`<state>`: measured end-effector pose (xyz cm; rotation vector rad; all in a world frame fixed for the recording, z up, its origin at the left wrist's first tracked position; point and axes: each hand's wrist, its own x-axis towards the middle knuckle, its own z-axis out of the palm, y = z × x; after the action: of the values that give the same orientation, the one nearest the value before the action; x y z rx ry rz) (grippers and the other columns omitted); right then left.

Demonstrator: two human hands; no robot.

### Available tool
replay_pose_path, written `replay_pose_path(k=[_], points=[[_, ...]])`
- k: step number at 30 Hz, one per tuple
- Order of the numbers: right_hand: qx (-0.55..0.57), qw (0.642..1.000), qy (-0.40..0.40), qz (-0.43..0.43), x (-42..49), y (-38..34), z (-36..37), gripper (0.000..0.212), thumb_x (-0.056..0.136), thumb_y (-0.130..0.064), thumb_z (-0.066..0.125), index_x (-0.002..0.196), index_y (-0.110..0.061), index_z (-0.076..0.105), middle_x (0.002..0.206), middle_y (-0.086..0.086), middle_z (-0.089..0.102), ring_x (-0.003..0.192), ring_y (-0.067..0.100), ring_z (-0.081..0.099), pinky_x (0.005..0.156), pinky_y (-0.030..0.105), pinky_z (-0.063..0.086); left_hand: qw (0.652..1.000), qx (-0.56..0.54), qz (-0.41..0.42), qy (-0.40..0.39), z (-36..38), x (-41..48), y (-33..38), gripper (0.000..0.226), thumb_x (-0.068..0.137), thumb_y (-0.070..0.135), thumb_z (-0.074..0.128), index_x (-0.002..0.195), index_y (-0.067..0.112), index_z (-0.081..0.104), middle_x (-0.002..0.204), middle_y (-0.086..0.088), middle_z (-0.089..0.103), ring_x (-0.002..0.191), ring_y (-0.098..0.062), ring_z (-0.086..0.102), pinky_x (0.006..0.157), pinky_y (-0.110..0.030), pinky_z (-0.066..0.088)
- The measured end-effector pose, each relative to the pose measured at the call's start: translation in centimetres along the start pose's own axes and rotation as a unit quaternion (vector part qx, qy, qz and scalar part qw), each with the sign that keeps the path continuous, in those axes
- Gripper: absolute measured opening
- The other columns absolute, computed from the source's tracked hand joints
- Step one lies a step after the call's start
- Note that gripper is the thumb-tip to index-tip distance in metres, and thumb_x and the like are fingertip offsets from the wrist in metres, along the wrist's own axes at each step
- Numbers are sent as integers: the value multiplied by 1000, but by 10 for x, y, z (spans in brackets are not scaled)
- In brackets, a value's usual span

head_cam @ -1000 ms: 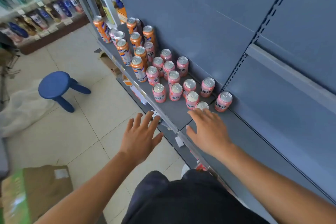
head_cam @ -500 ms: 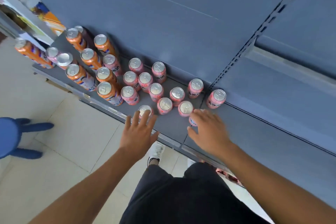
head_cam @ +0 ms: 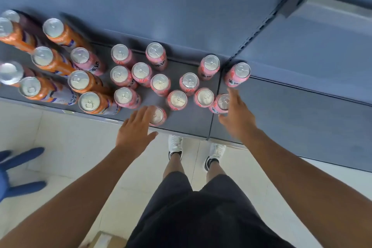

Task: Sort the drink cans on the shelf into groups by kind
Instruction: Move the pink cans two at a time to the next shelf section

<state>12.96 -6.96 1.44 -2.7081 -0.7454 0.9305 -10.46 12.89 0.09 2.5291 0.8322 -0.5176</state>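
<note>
Upright pink cans [head_cam: 160,83] right of orange cans [head_cam: 84,81] on shelf [head_cam: 193,123]

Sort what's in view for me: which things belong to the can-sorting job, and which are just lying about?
Job: pink cans, orange cans, the shelf they stand on, left hand and right hand at the front pink cans.
Lying about: blue stool, cardboard box on the floor.

Pink cans [head_cam: 160,84] packed tight at twelve o'clock, narrow gaps between them, orange cans [head_cam: 78,80] crowding ten o'clock, bare shelf [head_cam: 291,119] open at two o'clock, back panel [head_cam: 181,6] closing behind
</note>
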Motion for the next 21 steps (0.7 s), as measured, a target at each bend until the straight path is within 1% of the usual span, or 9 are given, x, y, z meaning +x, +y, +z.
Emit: replay_pose_path(k=[4,6,9,11,12,14,16,19,21], points=[[95,994,-4,52,16,10,14,79,84,-22,72,150,-17,28,146,5,46,126,29,51,92,36,42,980,-183,-76,-7,9,15,-3,74,80,30,82,137,28,35,135,2,54,120,-24,54,93,-44,49],[130,990,15,54,19,14,20,72,80,-26,77,140,-18,39,134,3,54,116,26,56,86,32,42,966,-240,-101,-8,15,20,-4,73,76,30,85,131,30,38,125,4,58,112,-23,57,90,-41,51],[177,982,24,62,20,15,23,64,75,-27,80,128,-22,45,119,-2,59,103,21,58,81,31,44,950,-290,-118,-2,21,25,-2,70,71,27,89,123,31,43,114,7,61,102,-18,58,80,-31,49],[191,979,23,71,19,14,21,62,74,-26,80,126,-24,47,114,-4,61,100,20,60,82,34,49,947,-298,-119,10,21,26,1,65,70,27,89,120,29,46,111,7,62,99,-16,58,73,-24,44],[197,977,23,76,18,13,20,61,72,-27,81,124,-26,48,111,-6,62,99,19,60,83,36,51,950,-293,-111,14,21,26,1,62,71,28,88,117,30,47,108,8,63,97,-15,58,72,-24,44],[214,973,22,83,15,11,15,59,70,-29,82,119,-29,51,107,-9,63,97,17,61,85,39,53,958,-274,-84,12,18,24,1,57,71,32,87,112,34,49,106,12,63,94,-15,60,75,-31,49],[231,969,18,88,9,10,11,59,68,-29,83,117,-31,51,106,-10,62,97,16,62,83,36,54,964,-260,-59,2,14,19,0,56,71,34,87,112,36,50,106,15,63,94,-12,60,80,-35,53],[245,966,14,82,-8,7,1,61,70,-26,84,117,-33,46,105,-11,61,97,14,61,79,30,53,970,-243,-28,-9,6,8,1,61,70,37,88,117,35,49,111,15,62,99,-11,58,84,-35,54],[238,969,9,61,-21,6,-6,62,71,-26,83,120,-33,45,107,-10,61,97,15,62,80,32,53,975,-223,2,-23,-1,0,2,65,70,41,87,121,36,46,116,15,60,105,-12,58,87,-34,54]])
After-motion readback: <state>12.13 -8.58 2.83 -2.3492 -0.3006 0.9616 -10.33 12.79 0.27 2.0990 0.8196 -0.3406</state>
